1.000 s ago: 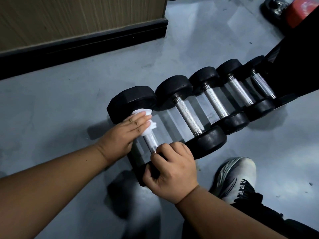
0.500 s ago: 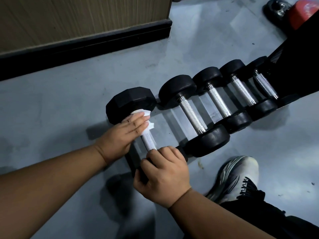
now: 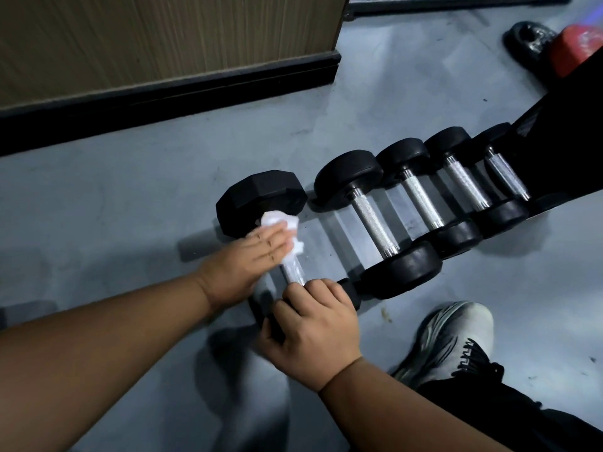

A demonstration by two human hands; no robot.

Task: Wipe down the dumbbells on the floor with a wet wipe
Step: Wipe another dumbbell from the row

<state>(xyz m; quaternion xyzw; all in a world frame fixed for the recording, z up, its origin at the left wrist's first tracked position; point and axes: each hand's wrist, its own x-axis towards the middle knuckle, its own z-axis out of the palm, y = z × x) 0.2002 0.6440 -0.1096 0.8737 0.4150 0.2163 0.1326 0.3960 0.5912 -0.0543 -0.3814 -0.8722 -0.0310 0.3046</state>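
A row of several black dumbbells with chrome handles lies on the grey floor. The nearest is a hexagonal dumbbell (image 3: 261,200). My left hand (image 3: 248,259) presses a white wet wipe (image 3: 279,221) onto the far part of its handle with straight fingers. My right hand (image 3: 313,327) grips the near head of this dumbbell, fingers curled over it and hiding most of it. A short stretch of bare handle (image 3: 293,272) shows between my hands. The round-headed dumbbell (image 3: 375,216) beside it lies untouched.
A wooden panel with a black baseboard (image 3: 163,89) runs along the back left. A black bench or rack (image 3: 567,132) stands at the right end of the row. My shoe (image 3: 453,334) rests on the floor at lower right. A red and black object (image 3: 574,50) sits top right.
My right hand has shifted left along the near head of the hexagonal dumbbell. My left hand and the wipe stay near the far end of the handle.
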